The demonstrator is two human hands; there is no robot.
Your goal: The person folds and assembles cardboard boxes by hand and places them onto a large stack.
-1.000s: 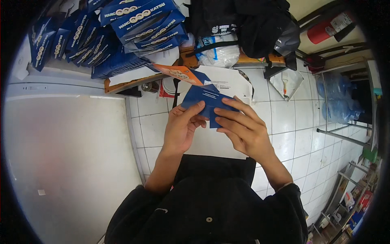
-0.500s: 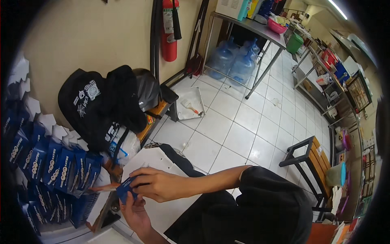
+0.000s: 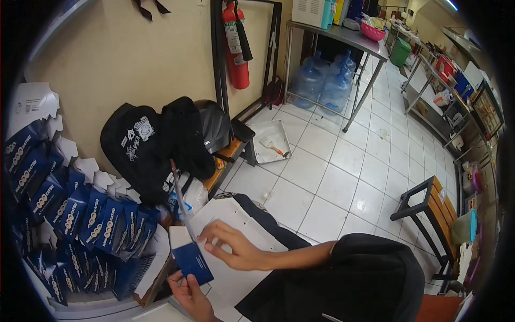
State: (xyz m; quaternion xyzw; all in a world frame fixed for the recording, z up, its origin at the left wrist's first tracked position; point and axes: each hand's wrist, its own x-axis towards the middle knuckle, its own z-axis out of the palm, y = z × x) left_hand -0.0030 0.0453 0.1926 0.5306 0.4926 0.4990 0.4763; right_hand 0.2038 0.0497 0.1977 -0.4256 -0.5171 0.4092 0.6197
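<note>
Carton (image 3: 193, 263) pinched in left hand (image 3: 191, 295); right hand (image 3: 232, 248) at its upper edge — grip I cannot tell. I advise keeping folds square.

Wide fisheye view from the head
Looks down and outward: left hand (image 3: 192, 298) and right hand (image 3: 233, 247) near, low left of centre; tiled floor (image 3: 335, 188) receding toward upper right

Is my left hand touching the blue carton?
Touching. In the head view, the left hand has its thumb lying over the blue carton near its lower edge.
</note>
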